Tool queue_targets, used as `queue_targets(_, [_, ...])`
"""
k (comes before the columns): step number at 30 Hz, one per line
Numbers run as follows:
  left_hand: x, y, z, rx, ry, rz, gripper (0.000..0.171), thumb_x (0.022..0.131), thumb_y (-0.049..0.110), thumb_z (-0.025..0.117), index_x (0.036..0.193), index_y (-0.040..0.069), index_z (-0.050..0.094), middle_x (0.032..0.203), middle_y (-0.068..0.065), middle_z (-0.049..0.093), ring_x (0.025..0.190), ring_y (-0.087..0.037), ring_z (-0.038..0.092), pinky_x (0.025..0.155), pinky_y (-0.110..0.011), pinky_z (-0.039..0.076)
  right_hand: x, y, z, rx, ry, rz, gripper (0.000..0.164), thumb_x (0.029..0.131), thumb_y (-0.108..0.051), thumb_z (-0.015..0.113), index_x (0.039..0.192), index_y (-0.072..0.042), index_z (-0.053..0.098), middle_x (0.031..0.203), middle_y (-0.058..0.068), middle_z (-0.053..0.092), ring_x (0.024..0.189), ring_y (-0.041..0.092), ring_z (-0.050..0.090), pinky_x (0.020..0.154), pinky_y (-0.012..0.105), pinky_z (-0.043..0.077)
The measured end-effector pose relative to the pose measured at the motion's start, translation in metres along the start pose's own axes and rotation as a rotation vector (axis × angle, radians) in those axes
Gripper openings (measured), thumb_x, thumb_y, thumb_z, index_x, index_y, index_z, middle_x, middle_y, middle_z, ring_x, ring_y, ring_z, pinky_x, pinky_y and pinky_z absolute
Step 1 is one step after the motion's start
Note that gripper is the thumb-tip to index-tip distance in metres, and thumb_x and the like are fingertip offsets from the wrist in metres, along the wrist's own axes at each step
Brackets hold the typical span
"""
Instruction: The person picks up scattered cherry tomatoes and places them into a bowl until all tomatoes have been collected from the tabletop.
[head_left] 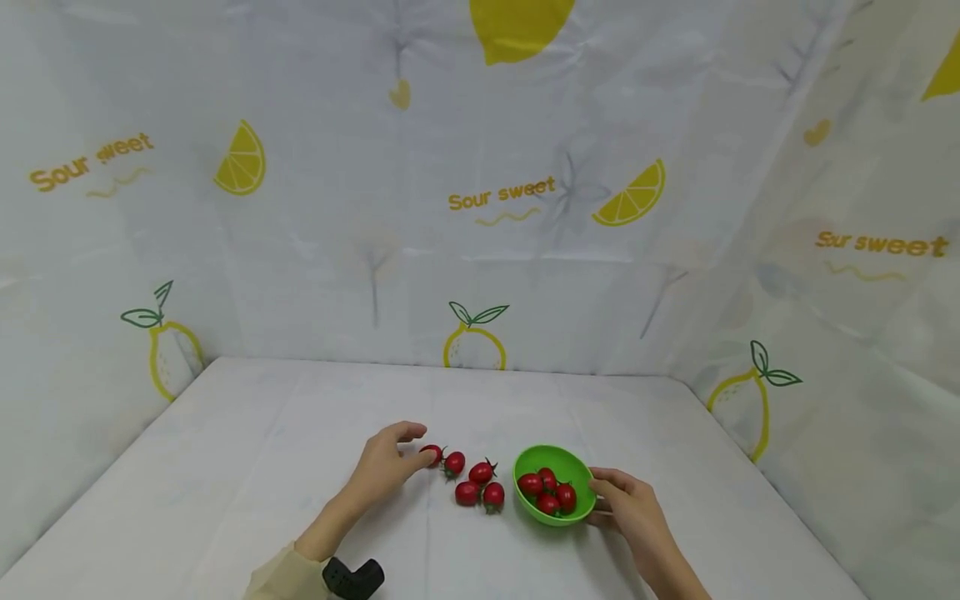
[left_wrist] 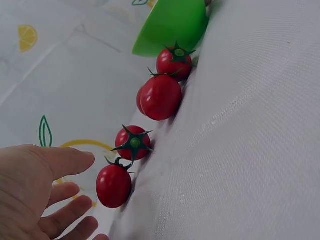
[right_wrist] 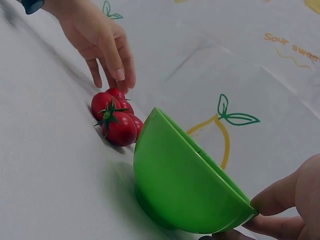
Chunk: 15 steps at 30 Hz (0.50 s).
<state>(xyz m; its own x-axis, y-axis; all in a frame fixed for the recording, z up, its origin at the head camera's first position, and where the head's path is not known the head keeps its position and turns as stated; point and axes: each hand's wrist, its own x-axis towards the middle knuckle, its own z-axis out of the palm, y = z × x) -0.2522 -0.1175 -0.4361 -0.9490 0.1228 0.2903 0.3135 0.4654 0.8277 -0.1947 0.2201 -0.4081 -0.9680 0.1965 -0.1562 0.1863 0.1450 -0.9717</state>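
My left hand [head_left: 382, 467] reaches over the table at the left end of several small red tomatoes with green stems. Its thumb overlaps the leftmost tomato [head_left: 431, 454] in the head view; in the left wrist view a small gap separates the fingers from that tomato [left_wrist: 114, 186]. The hand is empty, thumb and fingers spread apart. To the right, my right hand [head_left: 630, 508] grips the rim of a green bowl [head_left: 551, 457] between thumb and fingers. Inside the bowl lie several more tomatoes [head_left: 548, 503]. The right wrist view shows the bowl [right_wrist: 175, 180] from the side.
Between the left hand and the bowl, a loose cluster of tomatoes [head_left: 480, 473] lies on the white tablecloth [head_left: 300, 442]. A white sheet [head_left: 337, 225] with printed lemons hangs behind the table and along its sides. A black device [head_left: 352, 578] sits at the left wrist.
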Motion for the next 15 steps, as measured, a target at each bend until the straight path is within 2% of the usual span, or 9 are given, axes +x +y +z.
queue_targets(7, [-0.0027, -0.0002, 0.0044, 0.029, -0.026, -0.006, 0.037, 0.089, 0.02, 0.073, 0.119, -0.001, 0.064, 0.117, -0.011, 0.065, 0.112, -0.034, 0.057, 0.092, -0.051, 0.047, 0.0007, -0.0005, -0.0008, -0.025, 0.005, 0.023, 0.038, 0.096, -0.011, 0.055, 0.127, 0.011, 0.055, 0.108, 0.016, 0.066, 0.083, 0.024, 0.067, 0.074, 0.037, 0.056])
queue_targets(15, [-0.0044, 0.0006, 0.01, 0.028, -0.013, -0.002, 0.035, 0.088, 0.015, 0.073, 0.117, -0.003, 0.064, 0.112, -0.011, 0.065, 0.109, -0.03, 0.058, 0.095, -0.05, 0.044, 0.0028, 0.0004, -0.0013, -0.053, 0.004, 0.044, 0.038, 0.097, -0.013, 0.054, 0.128, 0.01, 0.055, 0.113, 0.019, 0.063, 0.083, 0.022, 0.066, 0.074, 0.037, 0.056])
